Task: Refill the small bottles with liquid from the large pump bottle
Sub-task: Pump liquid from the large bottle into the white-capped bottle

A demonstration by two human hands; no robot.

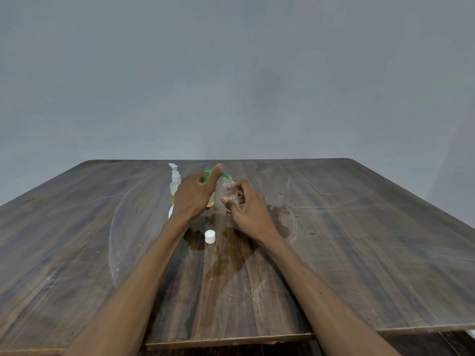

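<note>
Pump bottle (pixel 210 200) first: the large one with the green head stands on the wooden surface (pixel 359 240) toward the far middle, mostly hidden behind the left hand (pixel 193 195), which is draped over its green pump (pixel 207 174) with the forefinger stretched along the spout, fingers loosely extended, pressing rather than gripping. Just beside it, the right hand (pixel 248 206) pinches a small clear bottle (pixel 229 187), uncapped, its mouth up under the spout tip. Its white cap (pixel 209 236) lies apart, nearer the person. A second bottle with a white pump (pixel 175 185) stands behind the left hand. What worries me is the aim: the small mouth looks narrow, and if the spout is not squarely over it, a firm press would likely send liquid down the outside and onto the surface, which already shows dark wet patches (pixel 226 253). Wet fingers could then slip on that small bottle and tip it.
</note>
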